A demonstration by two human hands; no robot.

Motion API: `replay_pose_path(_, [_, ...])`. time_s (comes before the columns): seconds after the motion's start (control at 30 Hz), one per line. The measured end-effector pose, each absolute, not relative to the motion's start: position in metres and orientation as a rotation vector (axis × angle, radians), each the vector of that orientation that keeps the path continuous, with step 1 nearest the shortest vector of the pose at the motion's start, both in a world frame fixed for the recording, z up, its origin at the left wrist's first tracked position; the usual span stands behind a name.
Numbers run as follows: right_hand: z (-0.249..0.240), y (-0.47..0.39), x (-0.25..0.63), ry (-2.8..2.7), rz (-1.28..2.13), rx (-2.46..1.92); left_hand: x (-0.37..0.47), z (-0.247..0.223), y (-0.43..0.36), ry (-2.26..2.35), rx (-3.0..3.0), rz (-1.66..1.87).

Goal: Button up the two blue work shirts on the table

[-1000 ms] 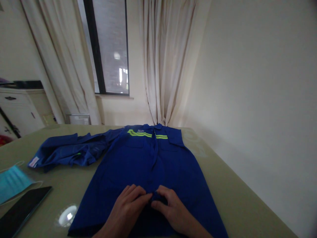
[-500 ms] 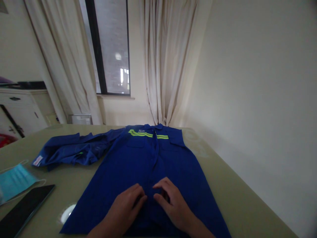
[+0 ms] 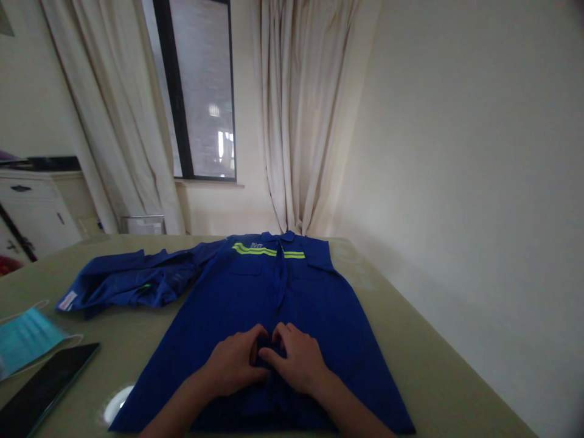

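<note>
A blue jacket [image 3: 228, 304] with yellow-green chest stripes lies spread on the table, its collar at the far end. My left hand [image 3: 237, 362] has its fingers closed on the jacket's front placket, near the middle. Close beside it, my right hand [image 3: 296, 359] grips the same front edge, thumb pointing toward the left hand. Cloth is bunched up between and below the two hands. The fingertips are partly hidden in the fabric.
Another blue garment [image 3: 132, 280] lies crumpled at the left. Nearer are a light blue face mask [image 3: 30, 337] and a dark phone [image 3: 45, 386] on the greenish table [image 3: 438, 371]. A wall borders the right side; curtains [image 3: 301, 115] and a window stand behind.
Both hands have moved slightly forward and closer together, and have closed on the jacket's front. The cloth there is now bunched. The view has shifted a little.
</note>
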State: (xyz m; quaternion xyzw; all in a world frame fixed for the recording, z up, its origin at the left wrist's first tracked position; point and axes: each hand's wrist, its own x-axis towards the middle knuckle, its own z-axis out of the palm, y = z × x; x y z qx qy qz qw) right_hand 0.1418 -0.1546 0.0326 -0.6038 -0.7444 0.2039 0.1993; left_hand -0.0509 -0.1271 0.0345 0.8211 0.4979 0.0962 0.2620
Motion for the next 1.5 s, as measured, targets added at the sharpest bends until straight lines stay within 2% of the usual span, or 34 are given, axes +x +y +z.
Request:
replay_pose_path(0.2, [0.022,-0.153,0.135,-1.911,0.529,-1.792,-0.045,0.022,-0.131,1.463,2.231,0.332])
replay_pose_path(0.4, [0.011,-0.146,0.153,-1.488,1.107,-1.34,-0.047,0.006,-0.135,1.356,2.37,0.525])
replay_pose_path(0.53, [0.013,-0.143,0.15,-1.257,1.255,-1.321,-0.038,0.005,-0.129,1.325,2.503,0.564])
replay_pose_path(0.73, [0.023,-0.149,0.143,-1.068,1.187,-1.366,-0.028,0.01,-0.112,1.386,2.461,0.467])
replay_pose_path(0.97, [0.028,-0.148,0.146,-1.089,1.257,-1.253,-0.029,0.005,-0.115,1.317,2.323,0.716])
replay_pose_path(1.1, [0.027,-0.15,0.145,-1.209,1.207,-1.239,-0.023,0.008,-0.125,1.125,1.915,0.938])
replay_pose_path(1.23, [0.022,-0.154,0.141,-1.369,1.15,-1.231,-0.014,0.008,-0.127,0.922,1.515,0.888])
replay_pose_path(1.5, [0.025,-0.156,0.137,-1.591,0.715,-1.533,-0.014,0.009,-0.126,0.835,1.506,0.855])
